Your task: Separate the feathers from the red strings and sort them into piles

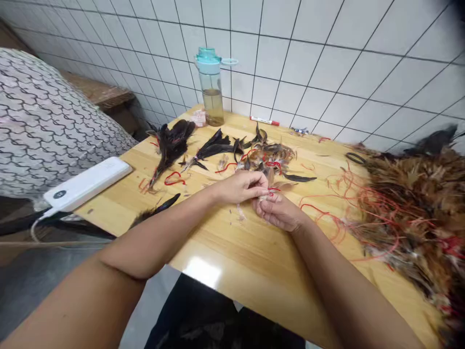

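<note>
Above the middle of the wooden table (232,242), my two hands meet at the fingertips. My left hand (244,187) is closed in a pinch, and my right hand (278,212) is closed just below and to its right. Between them shows a bit of red string (271,189), with the pale quill end of a feather at the fingers. How much of it each hand grips is partly hidden. Right behind the hands lies a loose pile of brown and grey feathers (279,154) mixed with red string. A single dark feather (300,178) lies beside it.
Black feather bunches (172,140) and a red string piece (174,179) lie left. A water bottle (211,89) and a red-capped marker (264,121) stand and lie near the tiled wall. A large brown feather heap (407,203) covers the right. A white power bank (89,183) sits at the left edge.
</note>
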A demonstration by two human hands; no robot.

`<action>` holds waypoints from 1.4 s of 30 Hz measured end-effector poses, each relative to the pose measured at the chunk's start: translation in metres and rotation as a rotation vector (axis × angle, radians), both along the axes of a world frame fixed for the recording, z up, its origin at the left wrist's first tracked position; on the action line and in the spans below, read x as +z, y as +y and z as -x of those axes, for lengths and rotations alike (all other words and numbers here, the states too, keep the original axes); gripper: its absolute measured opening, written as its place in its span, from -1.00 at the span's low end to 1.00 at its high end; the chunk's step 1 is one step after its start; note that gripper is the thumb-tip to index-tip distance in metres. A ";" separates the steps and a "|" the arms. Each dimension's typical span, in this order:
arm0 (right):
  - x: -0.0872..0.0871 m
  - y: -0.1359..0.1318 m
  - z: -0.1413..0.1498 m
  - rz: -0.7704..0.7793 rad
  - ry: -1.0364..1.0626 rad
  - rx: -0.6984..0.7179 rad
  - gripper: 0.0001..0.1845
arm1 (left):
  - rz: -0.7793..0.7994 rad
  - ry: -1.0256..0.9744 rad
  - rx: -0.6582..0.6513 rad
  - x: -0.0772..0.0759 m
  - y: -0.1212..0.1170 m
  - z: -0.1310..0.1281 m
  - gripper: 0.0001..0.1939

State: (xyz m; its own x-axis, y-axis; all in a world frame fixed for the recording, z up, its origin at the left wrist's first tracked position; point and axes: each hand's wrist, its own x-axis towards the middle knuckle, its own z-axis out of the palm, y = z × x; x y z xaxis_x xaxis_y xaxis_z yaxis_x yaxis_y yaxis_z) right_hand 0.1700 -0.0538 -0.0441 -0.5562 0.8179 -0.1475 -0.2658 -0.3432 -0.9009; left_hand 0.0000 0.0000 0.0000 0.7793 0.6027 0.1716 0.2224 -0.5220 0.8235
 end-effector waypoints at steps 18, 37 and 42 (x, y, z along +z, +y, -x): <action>0.007 -0.004 0.016 -0.127 -0.475 -0.182 -0.59 | -0.185 0.137 -0.043 0.009 0.000 0.005 -0.88; 0.006 -0.001 0.011 0.067 -0.253 -0.165 -0.55 | -0.100 0.046 0.112 -0.003 -0.002 0.000 -0.91; 0.006 0.001 0.007 0.129 -0.146 -0.165 -0.57 | 0.073 -0.104 0.138 -0.006 -0.003 -0.003 -0.91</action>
State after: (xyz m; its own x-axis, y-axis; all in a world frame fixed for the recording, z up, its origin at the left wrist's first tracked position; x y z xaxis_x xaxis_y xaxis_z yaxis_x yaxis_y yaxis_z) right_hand 0.1627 -0.0527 -0.0383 -0.3823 0.8649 -0.3252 -0.1981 -0.4204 -0.8854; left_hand 0.0030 -0.0034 -0.0065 0.6687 0.7164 0.1989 0.1995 -0.4306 0.8802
